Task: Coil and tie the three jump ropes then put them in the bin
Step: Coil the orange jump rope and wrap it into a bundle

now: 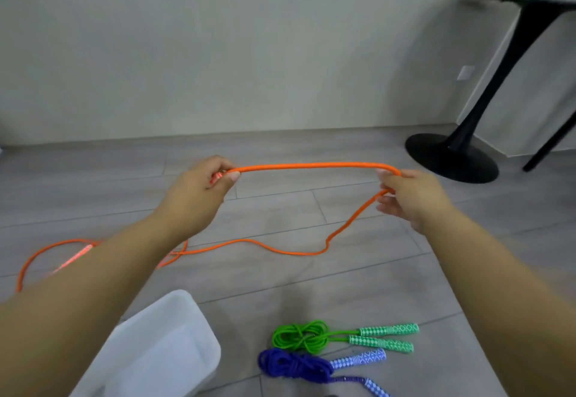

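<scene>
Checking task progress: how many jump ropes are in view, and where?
3. Orange rope, held between left hand and right hand; green rope, coiled on the floor right of the bin; blue rope, coiled nearer the camera.

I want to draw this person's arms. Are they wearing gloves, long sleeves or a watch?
No gloves: the left hand and the right hand are bare. The left forearm and the right forearm are bare too, with no sleeve in view. I see no watch, bracelet or ring. The nails that show look short and unpainted.
</scene>
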### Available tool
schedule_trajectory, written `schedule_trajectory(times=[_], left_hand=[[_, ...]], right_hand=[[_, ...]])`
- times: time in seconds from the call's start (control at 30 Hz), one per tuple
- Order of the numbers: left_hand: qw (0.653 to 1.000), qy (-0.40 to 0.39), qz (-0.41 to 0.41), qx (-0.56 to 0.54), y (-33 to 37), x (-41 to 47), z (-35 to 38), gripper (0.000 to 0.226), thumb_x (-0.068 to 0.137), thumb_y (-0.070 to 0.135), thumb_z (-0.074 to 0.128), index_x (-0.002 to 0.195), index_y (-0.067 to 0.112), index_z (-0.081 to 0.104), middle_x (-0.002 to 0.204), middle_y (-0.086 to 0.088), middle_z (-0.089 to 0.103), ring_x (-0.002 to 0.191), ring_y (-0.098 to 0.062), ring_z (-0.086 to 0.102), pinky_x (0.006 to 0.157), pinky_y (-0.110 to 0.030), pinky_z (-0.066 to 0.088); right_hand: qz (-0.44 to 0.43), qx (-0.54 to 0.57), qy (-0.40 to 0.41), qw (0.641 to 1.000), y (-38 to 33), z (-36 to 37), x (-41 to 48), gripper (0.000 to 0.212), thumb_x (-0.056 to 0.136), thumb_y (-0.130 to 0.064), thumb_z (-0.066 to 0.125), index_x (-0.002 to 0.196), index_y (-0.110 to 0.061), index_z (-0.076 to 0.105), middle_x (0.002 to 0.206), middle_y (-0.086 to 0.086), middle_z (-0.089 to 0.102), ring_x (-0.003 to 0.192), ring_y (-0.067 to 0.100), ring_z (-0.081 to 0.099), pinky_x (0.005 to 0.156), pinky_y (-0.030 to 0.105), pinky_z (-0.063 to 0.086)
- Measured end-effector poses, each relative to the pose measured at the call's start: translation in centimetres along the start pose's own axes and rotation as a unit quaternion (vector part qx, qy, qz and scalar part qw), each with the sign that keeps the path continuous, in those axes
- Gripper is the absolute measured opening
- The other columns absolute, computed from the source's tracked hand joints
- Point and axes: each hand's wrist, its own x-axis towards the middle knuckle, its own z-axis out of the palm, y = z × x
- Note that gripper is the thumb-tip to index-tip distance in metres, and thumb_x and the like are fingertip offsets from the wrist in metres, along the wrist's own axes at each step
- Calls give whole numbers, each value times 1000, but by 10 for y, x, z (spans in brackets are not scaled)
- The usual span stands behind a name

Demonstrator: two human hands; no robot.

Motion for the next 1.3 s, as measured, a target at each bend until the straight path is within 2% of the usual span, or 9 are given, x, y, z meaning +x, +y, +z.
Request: schedule_trajectory(times=[0.07, 0.2, 0.4, 0.53, 0.67, 0.87, 0.97, 1.13, 1.3], left_hand=[[999, -5, -27, -21, 6, -10, 8, 17, 93, 20, 54, 79, 29, 54, 72, -6, 55, 59, -16, 53, 52, -21, 43], [994, -22, -69, -81, 26, -30, 25, 15, 95, 21, 52, 81, 21, 59, 69, -5, 53, 47, -2, 51, 54, -27, 43], [973, -69, -83, -205, 74, -63, 47, 12, 94, 18, 52, 87, 21, 60, 63, -3, 53, 45, -6, 51, 55, -28, 44], [953, -135, -111, -246, 89, -84, 56, 18, 94, 6, 49, 77, 10, 55, 55, 2, 65, 53, -10, 60, 62, -29, 46], [944, -145, -126, -269, 95, -101, 52, 21, 98, 15, 43, 79, 9, 51, 44, 0, 54, 49, -19, 55, 60, -32, 44], [873, -96, -193, -437, 99, -110, 43, 29, 100, 24, 36, 77, 11, 48, 51, 1, 32, 39, -8, 29, 44, -21, 25], [875, -86, -202, -431, 98, -113, 35, 30, 99, 35, 36, 85, 13, 53, 51, 3, 34, 39, -7, 20, 41, -15, 18], [875, -94, -204, -428, 98, -118, 34, 35, 96, 45, 38, 103, 19, 61, 62, -1, 43, 43, -9, 27, 44, -18, 21], [867, -84, -205, -446, 106, -118, 34, 23, 83, 43, 58, 96, 25, 65, 87, -5, 46, 59, -11, 35, 48, -23, 26]], right_hand=[[15, 43, 10, 999, 1, -15, -11, 19, 86, -16, 65, 73, -11, 54, 72, 8, 49, 64, 18, 50, 69, 32, 54], [23, 59, 50, 997, 5, -40, -37, 17, 84, -11, 65, 73, -11, 52, 75, 9, 46, 66, 18, 48, 79, 38, 51], [-74, -26, 168, 983, 6, -59, -83, 33, 90, -31, 54, 65, -11, 58, 66, 3, 53, 65, 17, 49, 63, 33, 39], [23, 78, 25, 996, -4, -46, -104, 22, 90, -17, 50, 70, -10, 55, 46, -1, 38, 44, 15, 33, 51, 28, 35], [-4, 50, -35, 998, -3, -28, -121, 26, 94, -27, 45, 74, -13, 53, 53, -2, 29, 47, 12, 21, 47, 25, 18], [-104, 53, -60, 991, 4, 2, -141, 26, 97, -12, 41, 95, -10, 67, 63, 2, 36, 52, 11, 32, 48, 25, 28], [-169, 26, -85, 982, 10, 10, -149, 19, 95, -7, 46, 106, -12, 62, 58, 1, 41, 47, 9, 39, 47, 16, 35], [-199, 73, -86, 974, 15, 26, -154, 8, 81, -6, 69, 81, -11, 63, 63, 3, 59, 51, 3, 58, 45, 18, 47], [-291, -13, -152, 944, 16, 41, -156, 31, 81, -1, 66, 76, -31, 68, 86, 3, 58, 68, 3, 60, 62, 23, 54]])
